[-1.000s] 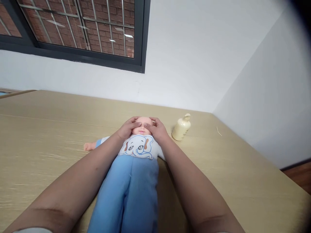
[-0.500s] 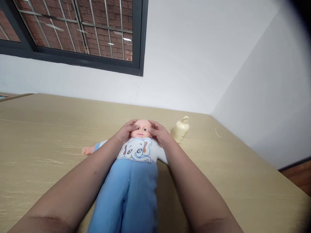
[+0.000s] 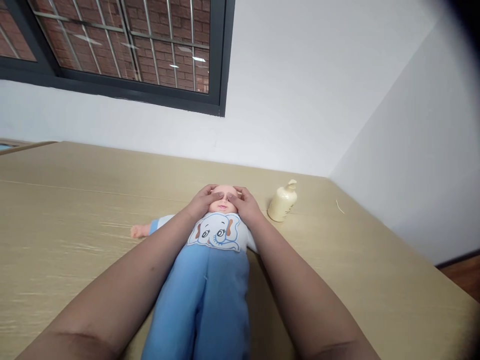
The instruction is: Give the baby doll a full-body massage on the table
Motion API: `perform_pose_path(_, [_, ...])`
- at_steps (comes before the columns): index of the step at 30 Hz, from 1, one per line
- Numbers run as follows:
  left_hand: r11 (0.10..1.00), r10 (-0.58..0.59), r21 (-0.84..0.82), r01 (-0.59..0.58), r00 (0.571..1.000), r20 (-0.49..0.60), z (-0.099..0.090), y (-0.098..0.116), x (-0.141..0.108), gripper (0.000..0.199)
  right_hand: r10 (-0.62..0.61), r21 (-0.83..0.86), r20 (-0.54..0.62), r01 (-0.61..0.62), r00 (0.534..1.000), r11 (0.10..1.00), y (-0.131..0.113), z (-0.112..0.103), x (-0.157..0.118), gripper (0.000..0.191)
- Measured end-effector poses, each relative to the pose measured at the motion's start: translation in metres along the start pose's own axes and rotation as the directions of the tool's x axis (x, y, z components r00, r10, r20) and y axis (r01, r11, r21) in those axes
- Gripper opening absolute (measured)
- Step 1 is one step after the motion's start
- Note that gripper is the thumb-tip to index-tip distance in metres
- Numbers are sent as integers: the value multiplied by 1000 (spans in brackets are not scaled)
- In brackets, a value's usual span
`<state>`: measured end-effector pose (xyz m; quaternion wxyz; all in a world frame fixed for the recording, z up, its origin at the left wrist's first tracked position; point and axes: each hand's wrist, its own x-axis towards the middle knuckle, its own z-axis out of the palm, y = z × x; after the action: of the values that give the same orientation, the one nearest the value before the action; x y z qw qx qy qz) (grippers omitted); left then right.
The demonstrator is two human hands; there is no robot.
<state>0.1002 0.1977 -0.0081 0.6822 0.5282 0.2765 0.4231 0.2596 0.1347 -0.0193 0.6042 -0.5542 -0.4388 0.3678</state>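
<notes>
A baby doll (image 3: 215, 265) in a white top with an elephant patch and blue trousers lies on its back on the wooden table (image 3: 75, 210). My left hand (image 3: 203, 201) cups one side of its head, and my right hand (image 3: 245, 202) cups the other. Both thumbs rest over the doll's eyes, while its mouth stays visible between my hands. The other fingers curve round the head and are partly hidden. One doll arm sticks out beyond my left forearm.
A cream pump bottle (image 3: 282, 202) stands on the table just right of my right hand. A thin pale strand (image 3: 339, 206) lies farther right. Behind the table are a white wall and a dark-framed window (image 3: 217, 60) with bars.
My thumbs have moved inward across the doll's face and now cover its eyes, which showed before. The whole view has shifted slightly.
</notes>
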Motion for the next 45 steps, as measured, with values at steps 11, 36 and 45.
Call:
perform_pose_path(11, [978,-40,-202,58,995,92,-4,-4,3,46,138,246,108,-161,985,956,-7,-7,-5,54])
perform_pose_path(36, [971,-93,-207,121,985,143,-2,1,3,43,200,203,122,-222,972,954,-6,-11,-2,54])
perform_pose_path(45, [982,-69,-172,78,996,59,-4,-5,6,48,66,151,106,-81,992,985,-5,-6,-4,56])
